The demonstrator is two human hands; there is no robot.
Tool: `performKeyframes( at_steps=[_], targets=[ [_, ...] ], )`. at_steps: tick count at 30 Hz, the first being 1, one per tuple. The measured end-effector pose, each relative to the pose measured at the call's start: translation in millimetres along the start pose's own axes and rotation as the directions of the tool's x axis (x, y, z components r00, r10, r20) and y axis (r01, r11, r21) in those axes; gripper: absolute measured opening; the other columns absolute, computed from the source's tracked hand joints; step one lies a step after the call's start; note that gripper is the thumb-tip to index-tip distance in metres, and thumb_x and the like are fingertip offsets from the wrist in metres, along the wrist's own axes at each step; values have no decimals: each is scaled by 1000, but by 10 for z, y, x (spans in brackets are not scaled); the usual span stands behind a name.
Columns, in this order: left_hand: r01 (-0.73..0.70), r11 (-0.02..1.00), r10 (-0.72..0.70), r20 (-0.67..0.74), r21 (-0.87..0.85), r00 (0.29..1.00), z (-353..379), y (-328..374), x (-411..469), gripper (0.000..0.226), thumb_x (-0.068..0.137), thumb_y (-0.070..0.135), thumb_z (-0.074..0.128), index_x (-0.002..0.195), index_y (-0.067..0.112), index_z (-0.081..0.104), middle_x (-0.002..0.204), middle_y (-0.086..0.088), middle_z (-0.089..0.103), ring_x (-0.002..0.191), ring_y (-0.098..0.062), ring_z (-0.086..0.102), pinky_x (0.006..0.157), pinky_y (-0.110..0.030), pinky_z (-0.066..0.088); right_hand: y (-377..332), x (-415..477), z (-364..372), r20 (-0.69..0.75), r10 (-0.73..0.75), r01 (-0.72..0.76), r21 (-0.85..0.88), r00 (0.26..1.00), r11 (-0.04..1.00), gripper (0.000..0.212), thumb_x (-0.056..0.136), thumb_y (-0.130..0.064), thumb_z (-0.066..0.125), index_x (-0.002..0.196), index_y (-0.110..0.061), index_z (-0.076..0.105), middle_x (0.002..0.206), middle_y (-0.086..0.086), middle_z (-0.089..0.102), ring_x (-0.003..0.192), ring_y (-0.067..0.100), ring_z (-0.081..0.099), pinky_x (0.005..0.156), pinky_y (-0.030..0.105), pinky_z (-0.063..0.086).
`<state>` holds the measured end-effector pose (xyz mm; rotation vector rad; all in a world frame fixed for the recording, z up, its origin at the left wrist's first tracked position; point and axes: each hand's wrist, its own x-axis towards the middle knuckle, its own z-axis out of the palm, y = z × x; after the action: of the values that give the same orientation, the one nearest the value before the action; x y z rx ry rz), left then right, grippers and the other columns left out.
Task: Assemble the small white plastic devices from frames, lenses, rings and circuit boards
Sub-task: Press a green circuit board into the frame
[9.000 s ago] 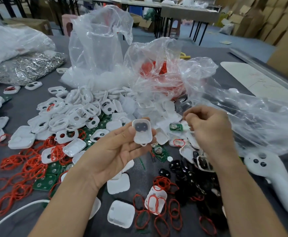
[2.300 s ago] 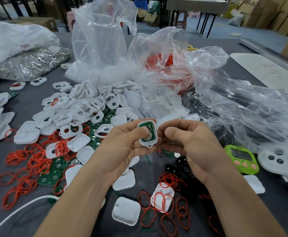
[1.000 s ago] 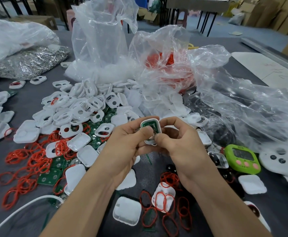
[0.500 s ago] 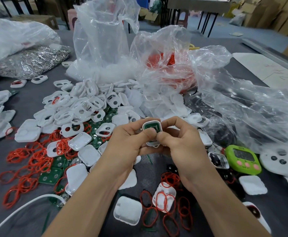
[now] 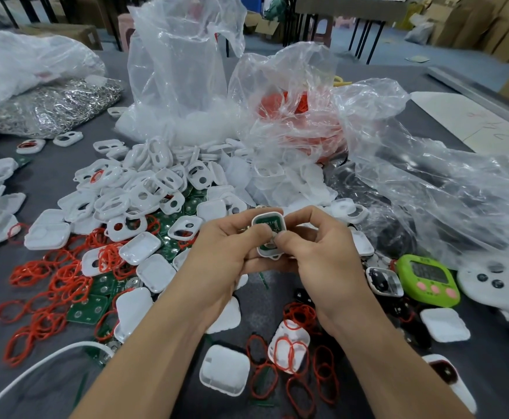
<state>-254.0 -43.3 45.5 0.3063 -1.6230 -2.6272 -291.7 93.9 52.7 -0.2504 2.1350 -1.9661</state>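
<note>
Head view: left hand (image 5: 217,255) and right hand (image 5: 323,255) both pinching the white frame (image 5: 270,213) above the worktop (image 5: 50,385). Thumbs are pressing the green circuit board (image 5: 265,221) now sitting inside; nine seconds back it was showing a black lens, left hand only. Thumbs are hiding the board's middle. Loose frames (image 5: 144,192), red rings (image 5: 62,279) and green timer (image 5: 428,281) are lying around.

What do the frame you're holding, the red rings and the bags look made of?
Frame: white moulded plastic, by its smooth, slightly glossy rounded rim.
Red rings: probably rubber or silicone; thin loops lying limp and bent.
Bags: thin clear plastic film, crinkled with shiny highlights.
</note>
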Motion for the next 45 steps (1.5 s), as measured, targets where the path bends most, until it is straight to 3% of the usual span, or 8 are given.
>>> performKeyframes(
  at_steps=[5,15,21,30,35,40,45],
  targets=[
    [-12,1000,12,12,8,1000,-9,-11,6,32,100,-3,54,102,13,81,107,-21,77,92,-31,77,71,-34,63,35,17,5,-9,-27,27,-27,1000,999,6,79,-26,68,85,-26,68,82,3,79,80,23,78,82,56,62],
    [-6,1000,6,11,-18,1000,-17,-13,1,26,99,-4,54,109,6,76,105,-21,77,88,-29,77,69,-32,63,76,29,6,-12,-42,42,-47,999,998,5,82,-26,70,87,-27,69,82,2,79,81,23,78,82,54,62],
    [28,999,-28,-1,-37,1000,-15,17,-8,30,98,-3,55,98,11,82,101,-22,78,82,-27,78,67,-32,63,74,35,12,9,-34,34,-46,999,998,9,78,-31,70,87,-29,69,82,2,79,79,22,78,84,53,62],
    [-2,1000,2,22,-11,1000,-30,-5,-6,26,96,-3,58,102,9,80,100,-22,77,85,-29,78,68,-34,63,84,30,11,1,-51,51,-79,999,996,8,79,-33,70,86,-30,69,80,2,79,78,24,78,80,55,62],
    [-53,995,52,17,90,999,-10,-50,-3,27,100,-5,55,112,7,76,100,-21,77,89,-26,77,72,-31,63,58,100,2,-47,-50,45,-94,998,995,28,65,-54,65,77,-29,69,75,4,77,76,32,74,75,59,61],
    [-86,982,83,29,166,996,15,-64,-21,28,100,-8,54,112,6,75,93,-17,79,83,-21,78,69,-27,62,89,125,13,-82,-63,48,-185,995,982,17,73,-42,66,76,-25,66,67,3,74,69,32,73,72,57,61],
    [-73,979,67,36,188,997,7,-67,-31,28,99,-8,55,113,6,75,96,-17,79,86,-24,77,71,-28,62,109,121,21,-132,-70,38,-228,989,973,13,71,-37,65,75,-25,67,61,-1,73,60,21,72,65,43,61]
  ],
)
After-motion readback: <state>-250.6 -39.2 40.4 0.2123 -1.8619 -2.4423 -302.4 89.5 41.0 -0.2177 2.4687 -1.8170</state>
